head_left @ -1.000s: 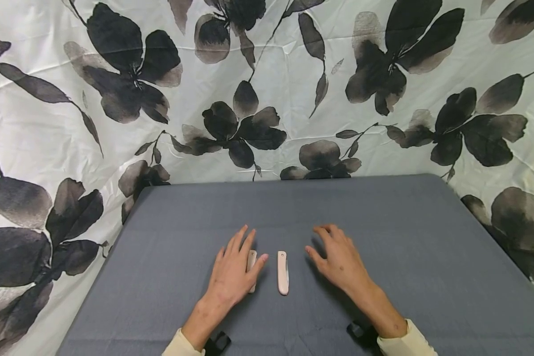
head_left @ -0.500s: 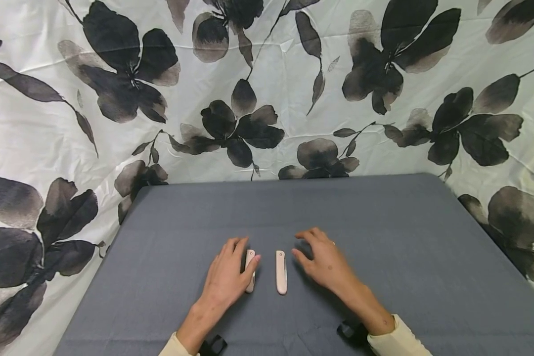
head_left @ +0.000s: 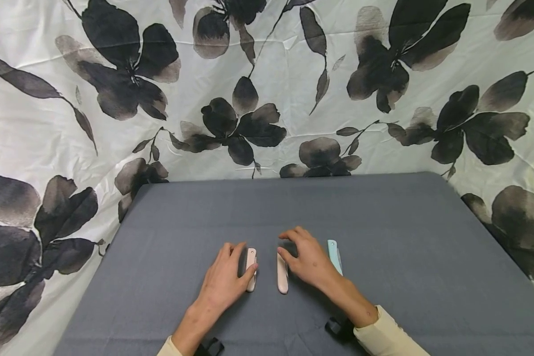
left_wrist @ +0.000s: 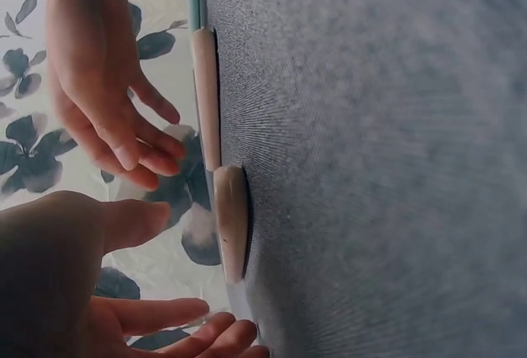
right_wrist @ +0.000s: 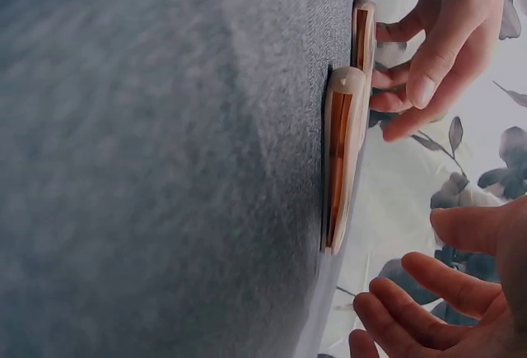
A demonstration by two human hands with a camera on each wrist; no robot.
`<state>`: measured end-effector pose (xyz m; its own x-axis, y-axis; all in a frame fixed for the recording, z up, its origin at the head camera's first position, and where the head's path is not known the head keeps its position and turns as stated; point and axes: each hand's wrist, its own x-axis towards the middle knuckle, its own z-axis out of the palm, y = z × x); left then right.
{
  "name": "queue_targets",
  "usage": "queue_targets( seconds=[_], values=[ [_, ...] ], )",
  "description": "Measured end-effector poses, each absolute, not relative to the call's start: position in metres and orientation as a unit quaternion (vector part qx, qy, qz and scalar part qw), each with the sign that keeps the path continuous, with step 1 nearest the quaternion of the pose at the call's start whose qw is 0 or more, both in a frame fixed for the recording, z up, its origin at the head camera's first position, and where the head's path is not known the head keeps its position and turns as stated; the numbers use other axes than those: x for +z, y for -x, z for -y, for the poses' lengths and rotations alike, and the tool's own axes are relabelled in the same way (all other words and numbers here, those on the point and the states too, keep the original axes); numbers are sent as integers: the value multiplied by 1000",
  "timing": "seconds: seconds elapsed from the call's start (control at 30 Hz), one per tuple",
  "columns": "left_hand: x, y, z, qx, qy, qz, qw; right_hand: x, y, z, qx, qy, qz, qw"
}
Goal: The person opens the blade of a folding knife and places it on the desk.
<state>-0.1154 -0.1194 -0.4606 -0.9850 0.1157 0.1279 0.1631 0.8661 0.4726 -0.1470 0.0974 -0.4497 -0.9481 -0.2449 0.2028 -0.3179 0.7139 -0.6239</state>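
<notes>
Two pale pink folding knives lie closed and lengthwise on the grey table. The left knife (head_left: 251, 269) is beside my left hand (head_left: 224, 279), between its thumb and forefinger, which stand apart. In the left wrist view, that knife (left_wrist: 233, 222) rests flat with a gap to the fingers. My right hand (head_left: 309, 262) hovers at the right pink knife (head_left: 282, 279), its thumb covering the knife's far end in the head view. The right wrist view shows this knife (right_wrist: 342, 156) untouched, its slot facing sideways. Both hands have relaxed, bent fingers and hold nothing.
A mint-blue folding knife (head_left: 334, 254) lies right of my right hand, partly hidden by the wrist. The grey cloth-covered table (head_left: 405, 222) reaches back to a white curtain (head_left: 302, 89) with dark flowers. Black straps with cameras (head_left: 338, 329) sit under both wrists.
My right hand has moved left to the right pink knife, uncovering the mint-blue knife. My left hand has drawn back slightly with its fingers more bent, showing more of the left pink knife.
</notes>
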Motion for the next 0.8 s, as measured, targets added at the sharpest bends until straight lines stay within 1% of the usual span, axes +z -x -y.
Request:
queue_targets(
  seconds=[0.43,0.63,0.8],
  values=[
    [-457,111,120,-276,63,959,10,-448,154,-91,371,-153,916,24],
    [-457,107,122,-278,68,958,2,-449,157,-87,375,-153,914,18],
    [-458,105,123,-278,65,958,5,-451,159,-82,371,-159,915,15]
  ],
)
